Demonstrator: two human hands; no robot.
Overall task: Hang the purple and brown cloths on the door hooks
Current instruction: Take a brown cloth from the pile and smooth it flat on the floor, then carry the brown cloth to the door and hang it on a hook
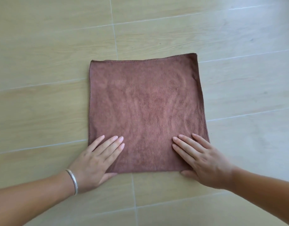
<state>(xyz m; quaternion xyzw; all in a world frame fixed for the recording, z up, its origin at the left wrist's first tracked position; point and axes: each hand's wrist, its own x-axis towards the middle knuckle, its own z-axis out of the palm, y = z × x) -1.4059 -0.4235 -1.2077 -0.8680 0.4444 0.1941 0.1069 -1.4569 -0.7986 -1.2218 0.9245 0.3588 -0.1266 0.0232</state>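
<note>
Floor (42, 46) of pale wood-grain tiles with light grout lines; brighter glare is seen at upper right

Cloth (145, 111) corners under both hands

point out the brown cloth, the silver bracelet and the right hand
brown square microfibre cloth (145, 101), head view, middle of its flat surface
silver metal bracelet (73, 181), head view, band across the left wrist
right hand (204, 159), head view, back of the hand
</note>
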